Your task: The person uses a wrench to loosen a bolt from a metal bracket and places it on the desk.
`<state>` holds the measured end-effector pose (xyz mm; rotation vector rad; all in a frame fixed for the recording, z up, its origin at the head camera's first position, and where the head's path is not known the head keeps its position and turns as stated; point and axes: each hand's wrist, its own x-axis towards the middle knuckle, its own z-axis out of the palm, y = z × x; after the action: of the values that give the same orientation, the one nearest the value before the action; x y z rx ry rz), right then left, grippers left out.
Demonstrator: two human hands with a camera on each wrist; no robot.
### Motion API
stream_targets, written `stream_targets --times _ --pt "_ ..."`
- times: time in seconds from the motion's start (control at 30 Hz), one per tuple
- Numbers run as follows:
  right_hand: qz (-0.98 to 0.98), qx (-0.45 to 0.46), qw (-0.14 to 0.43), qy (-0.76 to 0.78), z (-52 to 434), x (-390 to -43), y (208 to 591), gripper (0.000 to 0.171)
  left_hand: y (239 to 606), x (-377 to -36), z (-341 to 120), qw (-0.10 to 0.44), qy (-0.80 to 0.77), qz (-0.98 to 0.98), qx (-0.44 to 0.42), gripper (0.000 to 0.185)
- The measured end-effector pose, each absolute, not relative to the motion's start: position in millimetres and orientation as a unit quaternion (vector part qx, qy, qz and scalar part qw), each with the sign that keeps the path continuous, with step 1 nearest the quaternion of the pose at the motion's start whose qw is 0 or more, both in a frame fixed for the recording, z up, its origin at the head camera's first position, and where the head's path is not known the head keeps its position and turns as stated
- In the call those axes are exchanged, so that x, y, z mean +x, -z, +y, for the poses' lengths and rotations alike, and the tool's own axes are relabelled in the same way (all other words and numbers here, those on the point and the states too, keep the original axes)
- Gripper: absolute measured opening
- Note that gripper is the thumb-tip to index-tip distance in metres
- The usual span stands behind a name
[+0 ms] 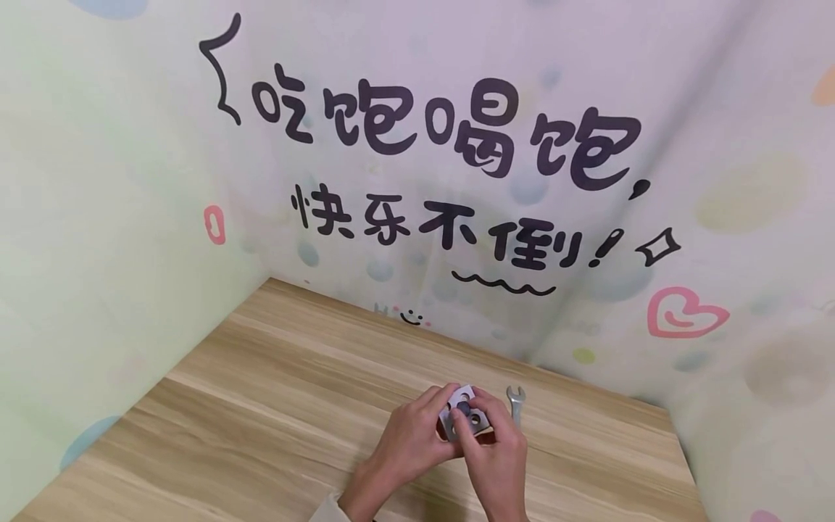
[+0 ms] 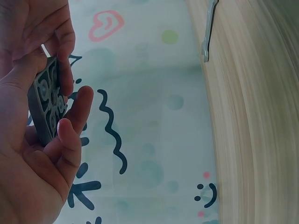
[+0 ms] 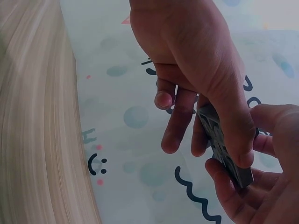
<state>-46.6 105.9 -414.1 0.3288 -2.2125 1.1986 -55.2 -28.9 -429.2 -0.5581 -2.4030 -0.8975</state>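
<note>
Both hands hold a square grey plate [image 1: 466, 391] with round holes near its corners and a dark round piece [image 1: 464, 408] in the middle. My left hand [image 1: 407, 438] grips the plate by its side and from below. On its other side, my right hand [image 1: 501, 453] has the thumb on the upper face by the dark piece and the forefinger close by. A recessed pattern of rings shows on the plate's other face [image 2: 49, 100] in the left wrist view. In the right wrist view the right thumb covers part of the plate [image 3: 229, 163].
An open-ended wrench [image 1: 516, 402] lies on the wood-grain table [image 1: 261, 406], just beyond the right hand. Printed cloth walls [image 1: 417, 174] with black characters stand behind the table and at both sides.
</note>
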Motion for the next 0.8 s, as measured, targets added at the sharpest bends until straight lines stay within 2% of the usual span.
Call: stream_targets --times 0.43,0.8 --pt "-0.839 0.128 0.294 -0.440 107.1 -46.5 413.9 0.024 430.2 -55.8 -29.2 0.249 0.332 -0.886 -0.206 0.071" --pt "-0.834 0.141 0.295 -0.445 107.4 -47.5 415.3 0.027 431.5 -56.5 -29.2 0.283 0.324 -0.879 -0.208 0.073"
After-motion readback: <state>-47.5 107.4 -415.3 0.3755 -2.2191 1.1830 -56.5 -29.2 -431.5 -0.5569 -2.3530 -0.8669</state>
